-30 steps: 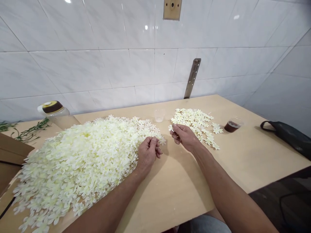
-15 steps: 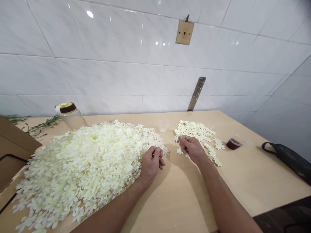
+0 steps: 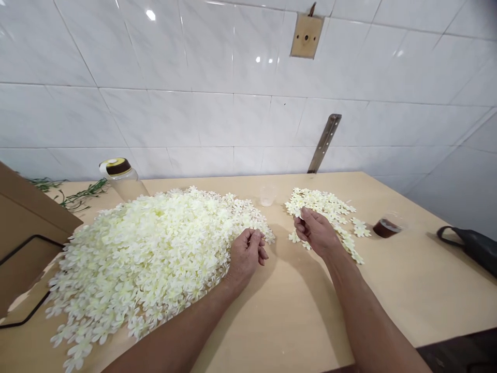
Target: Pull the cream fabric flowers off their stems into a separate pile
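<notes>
Bare right hand (image 3: 316, 233) shifted rightward, farther across the smaller, flat heap of pale-yellow petalled flowers (image 3: 322, 201); gap to bare left hand (image 3: 247, 254) wider. Loose pale blossoms (image 3: 294, 237) now show below the right fingers. View tilted upward: square tan wall plate (image 3: 307, 35) now whole, brown stub (image 3: 312, 9) above.

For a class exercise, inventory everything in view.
Heap of small flowers: uncountable, cream, left
Loose flowers: uncountable, cream, right
Brown-lidded bottle: one, clear, behind heap
Small cup: one, clear, centre
Cup of liquid: one, reddish-brown, right
Looped pouch: one, black, far right
Thin stems: several, green, left
Cardboard panel: one, brown, left
Bent rod: two stretches, black, left
Table: one, beige, below
Tiled wall: one, white, behind
Square plate: one, tan, wall
Perforated bracket: one, grey, wall
Left hand: one, by heap
Right hand: one, by loose flowers
</notes>
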`<state>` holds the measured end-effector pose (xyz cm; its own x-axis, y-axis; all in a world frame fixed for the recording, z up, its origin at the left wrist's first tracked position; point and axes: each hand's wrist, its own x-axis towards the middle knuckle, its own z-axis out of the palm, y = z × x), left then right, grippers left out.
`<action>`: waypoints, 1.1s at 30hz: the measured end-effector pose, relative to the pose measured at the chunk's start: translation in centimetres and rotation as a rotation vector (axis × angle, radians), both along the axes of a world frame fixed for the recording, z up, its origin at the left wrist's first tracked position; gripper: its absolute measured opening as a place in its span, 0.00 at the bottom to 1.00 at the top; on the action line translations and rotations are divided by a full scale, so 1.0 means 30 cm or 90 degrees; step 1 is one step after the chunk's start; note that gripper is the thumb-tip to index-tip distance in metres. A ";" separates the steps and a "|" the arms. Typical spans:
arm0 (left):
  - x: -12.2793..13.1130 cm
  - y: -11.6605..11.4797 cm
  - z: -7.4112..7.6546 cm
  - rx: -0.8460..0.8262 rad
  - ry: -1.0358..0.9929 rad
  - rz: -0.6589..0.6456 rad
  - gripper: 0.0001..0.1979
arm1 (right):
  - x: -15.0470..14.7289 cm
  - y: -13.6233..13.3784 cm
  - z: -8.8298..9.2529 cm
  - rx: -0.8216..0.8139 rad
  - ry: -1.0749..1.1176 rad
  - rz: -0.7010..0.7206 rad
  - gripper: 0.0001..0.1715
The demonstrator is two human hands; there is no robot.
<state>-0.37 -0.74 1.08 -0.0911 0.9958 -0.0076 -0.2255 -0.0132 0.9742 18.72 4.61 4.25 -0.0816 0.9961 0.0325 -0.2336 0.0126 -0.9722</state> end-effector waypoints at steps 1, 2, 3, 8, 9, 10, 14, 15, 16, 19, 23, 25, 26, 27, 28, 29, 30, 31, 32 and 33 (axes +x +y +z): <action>-0.001 -0.001 0.004 -0.001 0.002 -0.001 0.17 | 0.001 -0.003 0.003 0.006 0.001 0.006 0.28; -0.001 -0.003 0.008 -0.002 0.004 -0.003 0.17 | 0.001 -0.006 0.006 0.012 -0.002 0.011 0.27; -0.001 -0.005 0.011 -0.003 0.007 -0.004 0.17 | 0.002 -0.008 0.007 0.017 -0.008 0.013 0.27; 0.003 -0.009 0.014 0.002 0.006 0.001 0.18 | -0.001 -0.011 -0.008 0.039 -0.024 0.027 0.24; 0.004 -0.009 0.011 0.005 0.004 0.000 0.18 | -0.003 -0.010 -0.014 0.042 -0.025 0.036 0.24; 0.005 -0.008 0.008 0.007 0.002 -0.001 0.18 | -0.006 -0.010 -0.020 0.044 -0.027 0.048 0.23; 0.004 -0.005 0.002 0.010 0.007 -0.002 0.18 | -0.030 -0.021 -0.038 0.047 -0.066 0.105 0.25; 0.003 -0.006 0.003 0.010 0.009 0.000 0.18 | -0.039 -0.026 -0.040 0.047 -0.081 0.120 0.25; 0.003 -0.006 0.004 0.011 0.012 0.001 0.19 | -0.049 -0.031 -0.042 0.047 -0.092 0.133 0.26; 0.002 -0.006 0.006 0.009 0.015 -0.002 0.19 | -0.079 -0.047 -0.044 0.044 -0.101 0.169 0.28; 0.002 0.001 -0.005 0.013 0.021 -0.007 0.19 | -0.105 -0.061 -0.050 0.039 -0.100 0.184 0.29; 0.003 0.003 -0.016 0.022 0.033 -0.004 0.19 | -0.110 -0.066 -0.054 0.034 -0.110 0.192 0.28; 0.003 0.004 -0.022 0.027 0.042 -0.002 0.19 | -0.111 -0.068 -0.056 0.030 -0.119 0.198 0.28; 0.004 0.004 -0.026 0.031 0.049 -0.002 0.19 | -0.112 -0.070 -0.058 0.026 -0.127 0.204 0.27; 0.005 0.002 -0.030 0.032 0.060 -0.003 0.18 | -0.112 -0.072 -0.060 0.019 -0.134 0.210 0.26; 0.006 0.001 -0.032 0.031 0.074 -0.005 0.18 | -0.111 -0.073 -0.062 0.014 -0.140 0.214 0.25; 0.006 -0.001 -0.032 0.027 0.087 -0.011 0.19 | -0.110 -0.074 -0.064 0.006 -0.144 0.218 0.25; 0.006 -0.003 -0.031 0.022 0.098 -0.017 0.19 | -0.109 -0.074 -0.065 -0.005 -0.151 0.223 0.24; 0.006 -0.005 -0.027 0.018 0.105 -0.025 0.19 | -0.108 -0.074 -0.066 -0.009 -0.159 0.226 0.24; 0.006 -0.006 -0.021 0.011 0.111 -0.026 0.18 | -0.107 -0.074 -0.066 -0.013 -0.173 0.224 0.24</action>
<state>-0.19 -0.91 0.44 -0.0483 0.9986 0.0213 -0.0541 -0.0239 0.9982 15.50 2.39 2.28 -0.4182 0.9066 -0.0561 0.0431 -0.0419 -0.9982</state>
